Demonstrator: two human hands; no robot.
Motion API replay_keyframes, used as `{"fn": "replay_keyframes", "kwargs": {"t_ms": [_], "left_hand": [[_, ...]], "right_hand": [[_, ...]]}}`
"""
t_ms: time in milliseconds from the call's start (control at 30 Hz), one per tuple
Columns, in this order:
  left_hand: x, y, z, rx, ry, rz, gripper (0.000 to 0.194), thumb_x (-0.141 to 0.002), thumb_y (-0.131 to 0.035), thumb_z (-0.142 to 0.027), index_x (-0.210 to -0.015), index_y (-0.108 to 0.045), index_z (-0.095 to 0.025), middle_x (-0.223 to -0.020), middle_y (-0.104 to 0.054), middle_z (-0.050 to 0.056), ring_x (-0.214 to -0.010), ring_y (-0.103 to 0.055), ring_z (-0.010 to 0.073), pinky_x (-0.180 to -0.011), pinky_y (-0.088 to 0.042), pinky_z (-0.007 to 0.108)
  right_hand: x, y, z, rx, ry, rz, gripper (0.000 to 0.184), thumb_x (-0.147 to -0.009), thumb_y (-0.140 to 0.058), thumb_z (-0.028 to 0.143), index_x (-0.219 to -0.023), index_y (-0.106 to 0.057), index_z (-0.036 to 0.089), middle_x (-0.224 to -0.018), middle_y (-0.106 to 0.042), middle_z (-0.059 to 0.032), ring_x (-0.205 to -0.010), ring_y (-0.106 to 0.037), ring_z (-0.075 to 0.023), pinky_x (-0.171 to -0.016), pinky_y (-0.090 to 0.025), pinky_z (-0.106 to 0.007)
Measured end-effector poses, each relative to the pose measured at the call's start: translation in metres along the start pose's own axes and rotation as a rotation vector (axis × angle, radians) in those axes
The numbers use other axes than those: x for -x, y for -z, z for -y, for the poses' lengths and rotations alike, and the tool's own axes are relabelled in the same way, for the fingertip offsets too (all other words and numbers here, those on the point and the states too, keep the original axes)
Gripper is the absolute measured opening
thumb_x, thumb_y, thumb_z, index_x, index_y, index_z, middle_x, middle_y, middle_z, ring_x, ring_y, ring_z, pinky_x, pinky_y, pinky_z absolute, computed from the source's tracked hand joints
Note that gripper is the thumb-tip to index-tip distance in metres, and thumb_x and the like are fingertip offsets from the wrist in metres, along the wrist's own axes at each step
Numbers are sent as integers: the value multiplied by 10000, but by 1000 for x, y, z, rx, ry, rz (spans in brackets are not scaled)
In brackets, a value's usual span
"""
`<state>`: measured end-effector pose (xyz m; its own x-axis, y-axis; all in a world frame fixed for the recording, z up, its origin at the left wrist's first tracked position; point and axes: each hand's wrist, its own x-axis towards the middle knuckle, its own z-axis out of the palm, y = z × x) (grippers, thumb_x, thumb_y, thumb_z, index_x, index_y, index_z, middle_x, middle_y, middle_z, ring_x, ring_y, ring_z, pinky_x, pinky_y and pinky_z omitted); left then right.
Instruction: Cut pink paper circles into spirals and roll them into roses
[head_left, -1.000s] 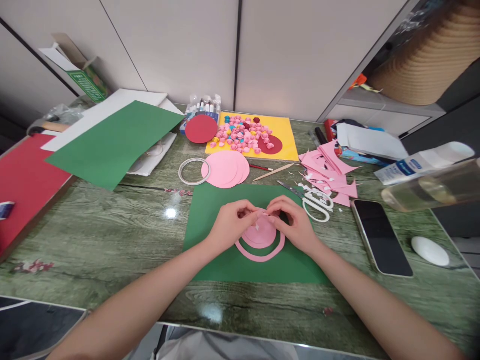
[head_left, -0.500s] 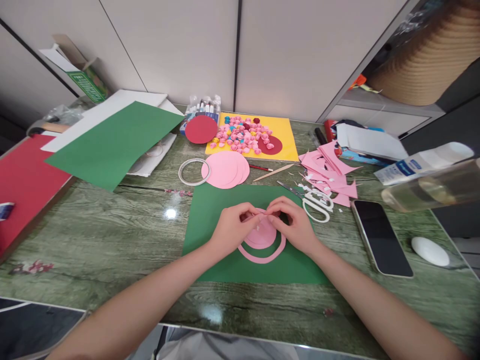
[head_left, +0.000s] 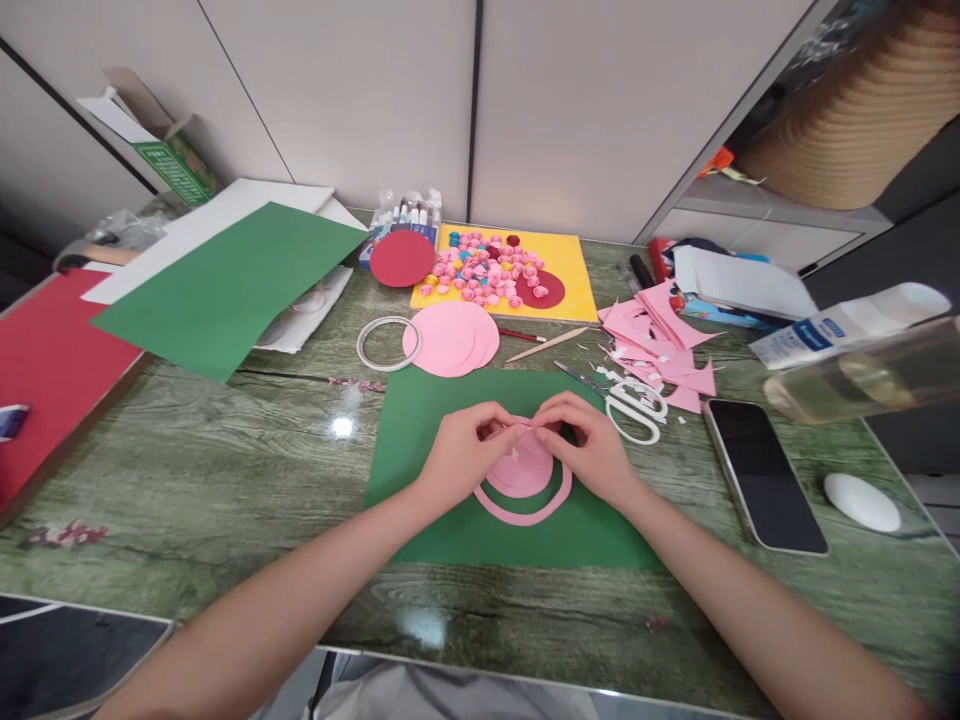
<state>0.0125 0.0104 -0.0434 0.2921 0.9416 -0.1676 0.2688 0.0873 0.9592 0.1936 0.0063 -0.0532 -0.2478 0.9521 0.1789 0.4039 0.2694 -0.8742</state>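
My left hand (head_left: pixel 461 455) and right hand (head_left: pixel 589 450) meet fingertip to fingertip, both pinched shut on the far edge of the pink paper spiral (head_left: pixel 523 482). The spiral lies on a green sheet (head_left: pixel 420 420) in the middle of the table (head_left: pixel 225 470). White scissors (head_left: pixel 634 408) lie just right of my right hand, a phone (head_left: pixel 761 472) farther right, and 1 stack of pink circles (head_left: pixel 450 338) beyond.
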Motion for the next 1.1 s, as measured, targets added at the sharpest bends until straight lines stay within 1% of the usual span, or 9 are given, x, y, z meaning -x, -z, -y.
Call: {"fn": "replay_keyframes", "kwargs": {"t_ms": [500, 733, 1100], "left_hand": [[-1, 1, 0, -19, -8, -4, 163, -776, -568, -313, -762, -643, -169, -637, -614, 2, -595, -512, 112, -567, -378, 226], [0, 1, 1, -31, -16, 2, 159, -775, -562, -303, -765, -645, -168, -650, -617, 2, -597, -510, 112, -565, -379, 225], [1, 1, 1, -33, -29, 6, 164, -778, -563, -310, -753, -642, -168, -649, -623, 0, -594, -509, 109, -559, -376, 221]], "right_hand": [[-1, 0, 2, -13, -34, -1, 38, -783, -636, 221, -772, -670, 208, -811, -582, -30, -760, -561, -159, -657, -435, -297], [-1, 0, 2, -11, -30, -7, 65, -776, -649, 268, -755, -669, 210, -803, -584, -30, -752, -564, -162, -649, -442, -302], [-1, -1, 1, -9, -42, -6, 80, -758, -667, 286, -727, -673, 213, -777, -591, -26, -728, -567, -163, -638, -450, -305]]}}
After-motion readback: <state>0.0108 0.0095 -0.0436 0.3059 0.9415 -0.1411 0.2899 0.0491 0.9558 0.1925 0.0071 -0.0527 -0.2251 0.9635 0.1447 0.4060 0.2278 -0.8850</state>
